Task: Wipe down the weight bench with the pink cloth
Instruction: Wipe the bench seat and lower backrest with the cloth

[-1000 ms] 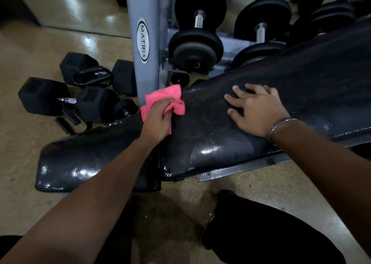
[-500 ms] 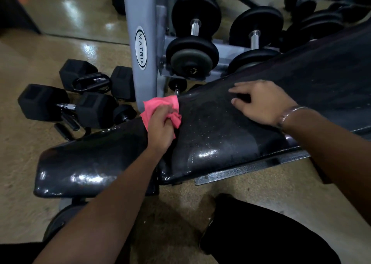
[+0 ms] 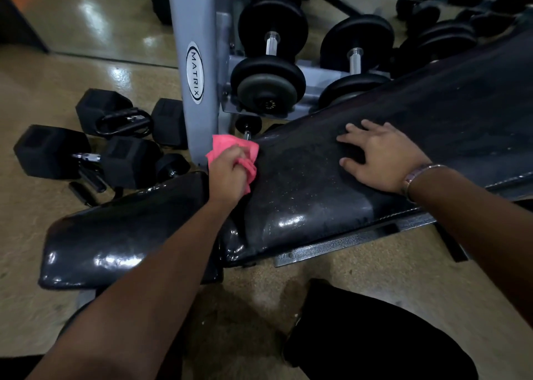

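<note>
Lengthwise, weight bench [image 3: 302,183] runs lower-left to upper-right — left hand [image 3: 227,174] grips pink cloth [image 3: 222,146].

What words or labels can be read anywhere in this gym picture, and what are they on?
"MATRIX": on the oval badge of the grey upright post, letters running down it.
Small marks on the end face of the round dumbbell: too blurred to read.
No writing shows on the weight bench, pink cloth or hex dumbbells.
</note>
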Action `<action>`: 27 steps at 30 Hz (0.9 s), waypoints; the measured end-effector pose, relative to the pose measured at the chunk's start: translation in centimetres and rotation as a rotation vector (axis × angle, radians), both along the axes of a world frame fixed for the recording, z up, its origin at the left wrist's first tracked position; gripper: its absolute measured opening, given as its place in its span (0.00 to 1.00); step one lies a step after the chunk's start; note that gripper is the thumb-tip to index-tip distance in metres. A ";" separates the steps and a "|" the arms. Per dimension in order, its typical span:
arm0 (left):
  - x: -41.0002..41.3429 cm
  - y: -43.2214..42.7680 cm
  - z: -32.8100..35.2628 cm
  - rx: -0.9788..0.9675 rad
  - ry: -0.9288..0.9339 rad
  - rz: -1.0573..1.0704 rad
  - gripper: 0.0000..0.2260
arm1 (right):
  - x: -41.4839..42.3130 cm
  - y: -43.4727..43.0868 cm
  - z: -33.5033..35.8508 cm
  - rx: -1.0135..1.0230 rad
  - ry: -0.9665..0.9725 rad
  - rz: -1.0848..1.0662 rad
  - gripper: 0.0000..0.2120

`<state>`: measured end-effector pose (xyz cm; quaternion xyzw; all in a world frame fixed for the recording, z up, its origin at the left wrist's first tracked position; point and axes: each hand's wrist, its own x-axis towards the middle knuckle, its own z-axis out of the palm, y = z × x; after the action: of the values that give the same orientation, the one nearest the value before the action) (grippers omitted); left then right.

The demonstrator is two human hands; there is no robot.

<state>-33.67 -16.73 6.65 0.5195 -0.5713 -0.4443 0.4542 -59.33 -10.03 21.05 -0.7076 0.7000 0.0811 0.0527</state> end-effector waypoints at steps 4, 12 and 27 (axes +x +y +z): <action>-1.3 0.2 -0.5 -0.008 0.045 -0.085 0.14 | 0.2 -0.1 0.4 0.028 0.005 -0.001 0.27; -1.7 -2.2 1.1 -0.138 -0.179 -0.024 0.06 | 0.1 -0.2 0.5 0.061 0.026 0.011 0.28; -1.5 0.3 -0.2 -0.196 -0.171 -0.202 0.11 | -0.1 0.2 0.3 0.057 -0.005 0.007 0.28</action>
<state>-35.20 -16.47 6.48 0.4488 -0.6977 -0.3840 0.4053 -59.48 -9.86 21.35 -0.7085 0.6947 0.0994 0.0745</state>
